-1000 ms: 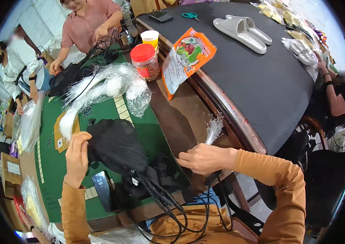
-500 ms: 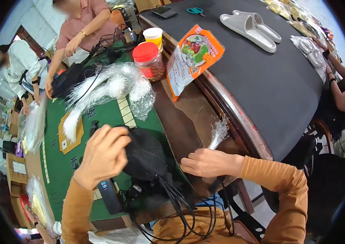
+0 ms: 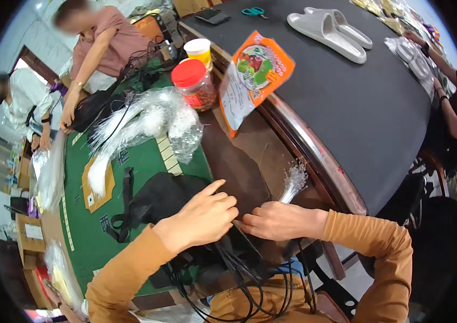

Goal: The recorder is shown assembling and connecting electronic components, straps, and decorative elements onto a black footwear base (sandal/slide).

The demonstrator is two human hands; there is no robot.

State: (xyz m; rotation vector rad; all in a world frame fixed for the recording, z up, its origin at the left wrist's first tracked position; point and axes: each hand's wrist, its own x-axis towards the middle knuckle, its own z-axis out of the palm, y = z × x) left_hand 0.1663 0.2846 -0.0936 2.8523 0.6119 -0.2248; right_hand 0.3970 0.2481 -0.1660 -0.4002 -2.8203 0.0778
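Note:
My right hand (image 3: 281,221) is closed around a bundle of thin clear plastic strands (image 3: 294,182), whose knobbed ends fan out above the fist. Just beside it, to the left, is my left hand (image 3: 202,218). Its index finger is stretched out and apart from the loosely bent others; the thumb is hidden and I see nothing held. Below and behind the left hand lies a black mesh bag (image 3: 158,199) with a strap, on the green mat (image 3: 80,231). Black cords (image 3: 234,264) hang from the bag's side toward my lap.
A large pile of clear strands in plastic wrap (image 3: 153,116) lies farther back. Beyond stand a red-lidded jar (image 3: 193,86), a yellow-and-white cup (image 3: 199,51) and an orange packet (image 3: 258,78). Grey slippers (image 3: 328,35) and scissors (image 3: 254,12) rest on the dark tabletop. Other people work around the tables.
My left hand has moved right and slightly down, from above the black bag to beside my right hand, and its index finger has straightened. My right hand keeps hold of the strands.

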